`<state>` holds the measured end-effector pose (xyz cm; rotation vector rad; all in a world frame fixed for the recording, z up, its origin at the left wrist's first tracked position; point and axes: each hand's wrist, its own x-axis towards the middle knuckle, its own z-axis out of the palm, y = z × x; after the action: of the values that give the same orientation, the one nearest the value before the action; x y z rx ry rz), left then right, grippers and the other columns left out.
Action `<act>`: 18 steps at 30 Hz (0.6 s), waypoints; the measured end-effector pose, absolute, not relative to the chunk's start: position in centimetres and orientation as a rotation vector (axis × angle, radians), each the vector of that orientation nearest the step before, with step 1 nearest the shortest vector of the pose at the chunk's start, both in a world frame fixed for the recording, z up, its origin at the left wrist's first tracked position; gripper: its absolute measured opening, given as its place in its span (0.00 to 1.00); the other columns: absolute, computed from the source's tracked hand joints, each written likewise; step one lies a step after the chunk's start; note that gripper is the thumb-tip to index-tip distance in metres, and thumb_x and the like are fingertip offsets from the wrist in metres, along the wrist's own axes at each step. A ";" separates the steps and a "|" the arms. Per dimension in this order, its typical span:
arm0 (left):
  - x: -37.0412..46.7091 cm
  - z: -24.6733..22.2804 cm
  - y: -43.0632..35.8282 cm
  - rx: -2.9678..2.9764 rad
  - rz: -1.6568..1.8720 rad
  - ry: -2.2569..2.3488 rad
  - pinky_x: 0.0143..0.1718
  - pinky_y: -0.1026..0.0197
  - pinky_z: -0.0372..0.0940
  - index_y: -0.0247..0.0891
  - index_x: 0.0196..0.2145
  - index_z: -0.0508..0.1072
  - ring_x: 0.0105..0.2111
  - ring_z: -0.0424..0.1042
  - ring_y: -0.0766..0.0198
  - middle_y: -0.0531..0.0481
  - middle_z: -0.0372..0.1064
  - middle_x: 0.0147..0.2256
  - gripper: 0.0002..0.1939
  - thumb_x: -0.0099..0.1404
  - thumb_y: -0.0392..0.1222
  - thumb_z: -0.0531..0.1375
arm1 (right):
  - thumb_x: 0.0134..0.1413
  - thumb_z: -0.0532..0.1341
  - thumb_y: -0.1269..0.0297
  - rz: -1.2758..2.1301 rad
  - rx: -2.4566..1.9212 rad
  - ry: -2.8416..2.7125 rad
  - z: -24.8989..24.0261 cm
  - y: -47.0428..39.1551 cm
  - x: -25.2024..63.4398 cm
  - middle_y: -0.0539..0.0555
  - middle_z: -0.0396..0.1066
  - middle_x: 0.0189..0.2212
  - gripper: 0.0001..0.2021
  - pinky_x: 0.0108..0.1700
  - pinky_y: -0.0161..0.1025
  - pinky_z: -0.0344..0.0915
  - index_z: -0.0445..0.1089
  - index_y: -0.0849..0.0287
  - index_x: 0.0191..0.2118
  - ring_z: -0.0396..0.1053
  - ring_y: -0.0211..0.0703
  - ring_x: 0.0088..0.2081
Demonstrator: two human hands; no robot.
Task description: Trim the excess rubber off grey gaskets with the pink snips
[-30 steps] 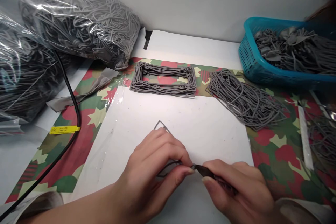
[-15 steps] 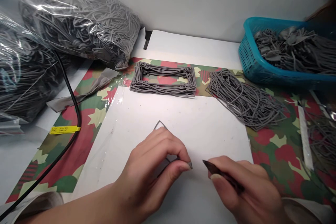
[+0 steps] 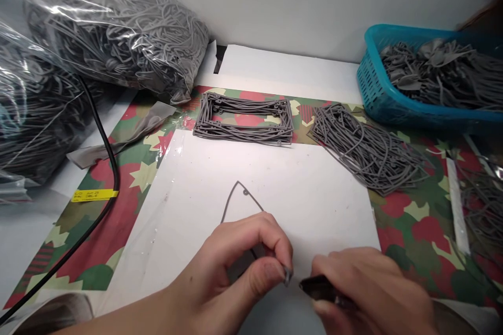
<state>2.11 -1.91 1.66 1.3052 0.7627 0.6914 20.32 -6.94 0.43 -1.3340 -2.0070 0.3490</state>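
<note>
My left hand (image 3: pixel 251 261) is closed in a pinch on a thin grey rubber gasket (image 3: pixel 228 201). The gasket's peaked corner, with a small round eyelet, shows beyond the knuckles on the white board. A small grey bit of it sticks out between thumb and forefinger; the hand hides much of the rest. To the right, my right hand (image 3: pixel 365 288) is closed around a dark pointed tool (image 3: pixel 320 288). The tool's tip faces the pinched end, a short gap apart. Whether it is a blade or tweezers I cannot tell.
Behind the white board (image 3: pixel 314 183) lie a rectangular stack of grey gaskets (image 3: pixel 243 133) and a looser pile (image 3: pixel 365 146). A blue basket (image 3: pixel 373 78) of grey pieces stands back right. Filled plastic bags (image 3: pixel 129 26), a grey strip (image 3: pixel 126 136) and a black cable (image 3: pixel 104 131) are at left.
Both hands have moved down toward me. More of the gasket's corner and its eyelet now shows past my left hand. The dark tool has turned, showing its broader side.
</note>
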 end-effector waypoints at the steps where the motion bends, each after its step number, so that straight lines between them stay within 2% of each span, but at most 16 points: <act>1: 2.1 1.7 -2.0 1.282 0.682 0.767 0.28 0.65 0.59 0.39 0.29 0.66 0.27 0.62 0.67 0.52 0.63 0.27 0.17 0.70 0.52 0.53 | 0.68 0.47 0.59 0.350 -1.359 -1.943 0.2 -7.1 20.0 0.44 0.57 0.13 0.16 0.20 0.33 0.57 0.61 0.55 0.28 0.57 0.32 0.14; 9: 2.1 1.6 -2.3 1.144 0.640 0.743 0.29 0.66 0.59 0.39 0.30 0.67 0.28 0.62 0.68 0.52 0.64 0.27 0.16 0.69 0.53 0.55 | 0.66 0.53 0.60 0.448 -1.240 -2.008 0.0 -6.9 20.6 0.42 0.55 0.14 0.11 0.19 0.34 0.52 0.62 0.55 0.31 0.54 0.31 0.14; 12: 2.2 1.6 -2.2 1.132 0.644 0.748 0.29 0.67 0.59 0.39 0.30 0.68 0.28 0.62 0.68 0.53 0.64 0.27 0.16 0.68 0.53 0.55 | 0.66 0.53 0.60 0.461 -1.264 -2.013 0.1 -6.8 20.8 0.42 0.55 0.15 0.11 0.19 0.36 0.49 0.61 0.55 0.30 0.52 0.30 0.14; 18: 2.3 1.5 -2.1 1.101 0.660 0.759 0.29 0.66 0.60 0.38 0.29 0.69 0.28 0.63 0.67 0.51 0.65 0.27 0.16 0.67 0.53 0.56 | 0.67 0.53 0.61 0.449 -1.243 -1.952 0.4 -6.7 20.0 0.43 0.57 0.16 0.11 0.19 0.34 0.53 0.62 0.56 0.32 0.57 0.31 0.15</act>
<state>2.31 -2.11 1.53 1.1006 0.7588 0.6603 20.04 -6.67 0.42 -1.2427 -1.9525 0.4495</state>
